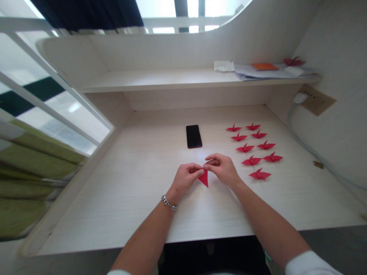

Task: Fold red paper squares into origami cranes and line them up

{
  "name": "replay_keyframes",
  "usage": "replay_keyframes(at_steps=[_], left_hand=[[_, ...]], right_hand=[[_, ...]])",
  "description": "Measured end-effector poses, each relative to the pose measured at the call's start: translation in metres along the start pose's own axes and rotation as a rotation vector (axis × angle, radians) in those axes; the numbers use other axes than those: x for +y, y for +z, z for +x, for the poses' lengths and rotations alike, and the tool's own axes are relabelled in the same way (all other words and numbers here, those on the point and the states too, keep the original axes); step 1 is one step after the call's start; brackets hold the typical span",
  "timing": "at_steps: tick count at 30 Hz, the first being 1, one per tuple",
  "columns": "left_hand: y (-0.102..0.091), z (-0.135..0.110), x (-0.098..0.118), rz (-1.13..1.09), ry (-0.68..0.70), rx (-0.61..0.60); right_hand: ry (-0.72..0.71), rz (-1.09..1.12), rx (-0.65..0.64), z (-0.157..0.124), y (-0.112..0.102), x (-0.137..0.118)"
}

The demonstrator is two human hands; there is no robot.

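Note:
A piece of folded red paper (pixel 204 178) is held over the middle of the desk, its pointed end hanging down toward me. My left hand (pixel 186 177) pinches its upper left side between thumb and fingers. At the paper's top edge, my right hand (pixel 223 168) has thumb and index finger closed together on it. The fingers cover the upper part of the paper, so its folds there are hidden. To the right of my hands, several red origami cranes (pixel 251 160) stand in two rough columns.
A black phone (pixel 194 136) lies on the pale desk (pixel 129 183) beyond my hands. Papers (pixel 246 72), an orange square (pixel 265 67) and a red folded paper piece (pixel 294 61) rest on the shelf (pixel 149 79). A cable (pixel 304 147) runs down the right wall from a socket (pixel 317 100).

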State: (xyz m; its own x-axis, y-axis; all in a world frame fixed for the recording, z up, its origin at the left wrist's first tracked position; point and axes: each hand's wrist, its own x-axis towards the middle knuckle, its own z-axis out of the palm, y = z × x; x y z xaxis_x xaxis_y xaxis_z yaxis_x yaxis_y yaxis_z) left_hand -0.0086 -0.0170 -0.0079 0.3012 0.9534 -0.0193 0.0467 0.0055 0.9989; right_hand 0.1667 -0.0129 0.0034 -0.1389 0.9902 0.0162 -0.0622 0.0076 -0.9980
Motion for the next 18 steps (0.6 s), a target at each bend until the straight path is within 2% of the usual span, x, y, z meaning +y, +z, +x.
replay_keyframes(at_steps=[18], left_hand=[[0.002,0.0,0.003,-0.004,0.0,0.048]], right_hand=[[0.033,0.059,-0.023,0.0042,-0.0002,0.004]])
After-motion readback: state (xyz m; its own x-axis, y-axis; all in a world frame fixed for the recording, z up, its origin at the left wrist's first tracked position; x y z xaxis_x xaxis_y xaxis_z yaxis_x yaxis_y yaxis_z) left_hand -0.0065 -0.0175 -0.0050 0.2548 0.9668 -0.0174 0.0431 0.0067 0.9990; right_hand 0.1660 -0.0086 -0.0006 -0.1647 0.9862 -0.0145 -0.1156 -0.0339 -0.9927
